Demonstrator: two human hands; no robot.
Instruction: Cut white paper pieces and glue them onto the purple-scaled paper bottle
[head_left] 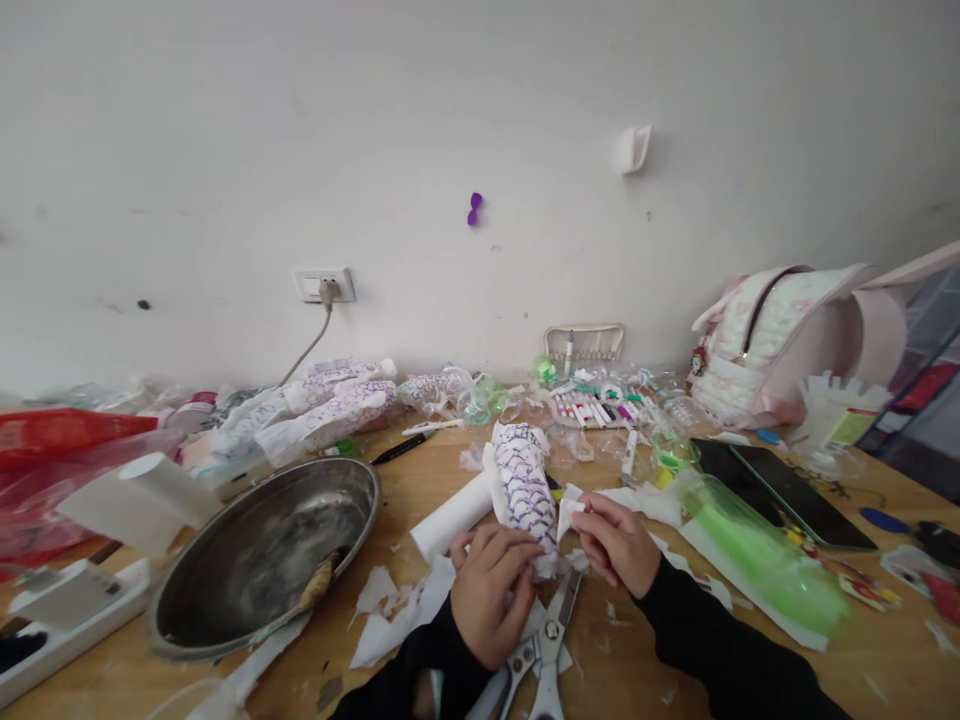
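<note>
In the middle of the table lies a white paper-wrapped roll (523, 478) with purple and dark scale shapes drawn on it. My left hand (493, 590) is closed at its near end, with bent fingers pressing on the edge. Between the thumb and fingertips of my right hand (619, 542) is a small piece of white paper (570, 508), close to the roll's right side. Metal scissors (551, 632) lie under and between my hands, their blades partly parted. A plain white paper roll (454, 515) rests against the left side of the patterned one.
At left sits a metal basin (262, 560) with a brush-like tool inside, near a power strip (82, 610). Torn paper (401, 610) is scattered about. Behind are markers (596, 410) and several patterned rolls (322, 400). At right are a green plastic piece (765, 560), a tablet (799, 490) and a backpack (787, 340).
</note>
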